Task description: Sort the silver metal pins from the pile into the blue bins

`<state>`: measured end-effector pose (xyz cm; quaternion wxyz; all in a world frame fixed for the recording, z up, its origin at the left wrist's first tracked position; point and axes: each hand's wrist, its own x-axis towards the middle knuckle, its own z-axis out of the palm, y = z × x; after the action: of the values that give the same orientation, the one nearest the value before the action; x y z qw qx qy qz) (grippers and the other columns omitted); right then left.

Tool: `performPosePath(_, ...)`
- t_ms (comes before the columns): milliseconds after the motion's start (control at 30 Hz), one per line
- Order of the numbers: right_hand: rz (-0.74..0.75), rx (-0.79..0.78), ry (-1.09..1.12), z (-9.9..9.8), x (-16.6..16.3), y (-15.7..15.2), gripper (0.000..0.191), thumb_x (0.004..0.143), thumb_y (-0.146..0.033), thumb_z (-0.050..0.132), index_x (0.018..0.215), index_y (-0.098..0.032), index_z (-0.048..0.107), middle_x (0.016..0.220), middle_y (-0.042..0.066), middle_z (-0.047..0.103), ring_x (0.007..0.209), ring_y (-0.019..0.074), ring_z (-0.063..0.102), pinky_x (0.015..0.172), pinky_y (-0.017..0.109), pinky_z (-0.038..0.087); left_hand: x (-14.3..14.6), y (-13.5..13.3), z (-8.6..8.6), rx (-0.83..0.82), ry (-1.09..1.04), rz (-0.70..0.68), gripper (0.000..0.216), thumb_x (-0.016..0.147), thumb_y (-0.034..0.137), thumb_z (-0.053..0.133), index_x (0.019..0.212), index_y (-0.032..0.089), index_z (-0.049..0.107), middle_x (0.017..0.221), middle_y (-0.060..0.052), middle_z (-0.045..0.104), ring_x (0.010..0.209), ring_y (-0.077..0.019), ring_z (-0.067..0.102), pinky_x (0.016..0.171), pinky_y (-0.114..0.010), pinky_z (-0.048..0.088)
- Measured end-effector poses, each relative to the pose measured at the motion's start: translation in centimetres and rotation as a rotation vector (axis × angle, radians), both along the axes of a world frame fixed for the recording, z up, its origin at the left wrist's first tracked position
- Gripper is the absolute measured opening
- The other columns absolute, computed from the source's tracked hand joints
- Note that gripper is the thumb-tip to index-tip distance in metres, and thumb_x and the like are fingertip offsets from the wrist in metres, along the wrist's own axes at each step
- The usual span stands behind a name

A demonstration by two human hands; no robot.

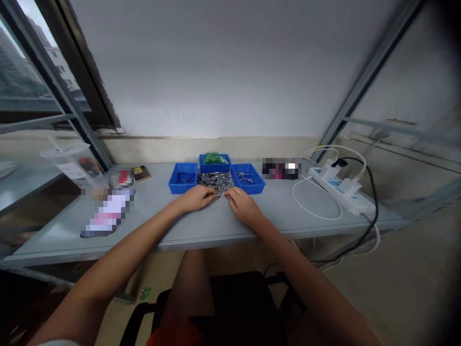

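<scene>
My left hand (198, 197) and my right hand (243, 205) rest close together on the desk, fingers pinched. Between the fingertips a small thin metal piece (221, 194) shows as a pale glint; its exact kind is too small to tell. Just beyond the fingers lies a heap of small shiny metal parts (216, 180), flanked by two blue bins. The left blue bin (173, 189) has a few dark thin pieces in it. In the right blue bin (258, 189) lie several thin metal rods (245, 178). A third blue bin (215, 168) behind the heap contains green plastic packaging (213, 158).
On the grey desk (151, 206), a phone-like blurred object (110, 211), a small dark box (140, 173) and a clear plastic cup (81, 166) stand left. A blurred dark item (281, 169), white cable (319, 217) and power strip (342, 192) are at right.
</scene>
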<state>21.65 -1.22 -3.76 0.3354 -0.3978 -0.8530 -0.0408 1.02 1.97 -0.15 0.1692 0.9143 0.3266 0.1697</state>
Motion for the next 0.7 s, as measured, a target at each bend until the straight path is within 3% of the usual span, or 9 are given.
performPosePath(300, 0.043, 0.026, -0.019, 0.27, -0.03, -0.23, 0.019, 0.085, -0.010, 0.039, 0.093, -0.018, 0.055, 0.090, 0.007, 0.060, 0.089, 0.0185, 0.053, 0.084, 0.034, 0.043, -0.14, 0.55, -0.49, 0.034, 0.015, 0.033, 0.026, 0.089, 0.029, 0.040, 0.093, 0.016, 0.063, 0.087, -0.007, 0.066, 0.076, -0.0157, 0.058, 0.069, -0.026, 0.040)
performPosePath(700, 0.059, 0.003, -0.028, 0.46, -0.13, -0.54, 0.020, 0.085, -0.011, 0.039, 0.094, -0.018, 0.055, 0.091, 0.006, 0.060, 0.090, 0.0180, 0.053, 0.085, 0.034, 0.044, -0.12, 0.35, -0.13, 0.050, -0.020, 0.091, 0.025, 0.089, 0.030, 0.041, 0.096, 0.018, 0.063, 0.089, -0.006, 0.067, 0.076, -0.0156, 0.058, 0.067, -0.026, 0.039)
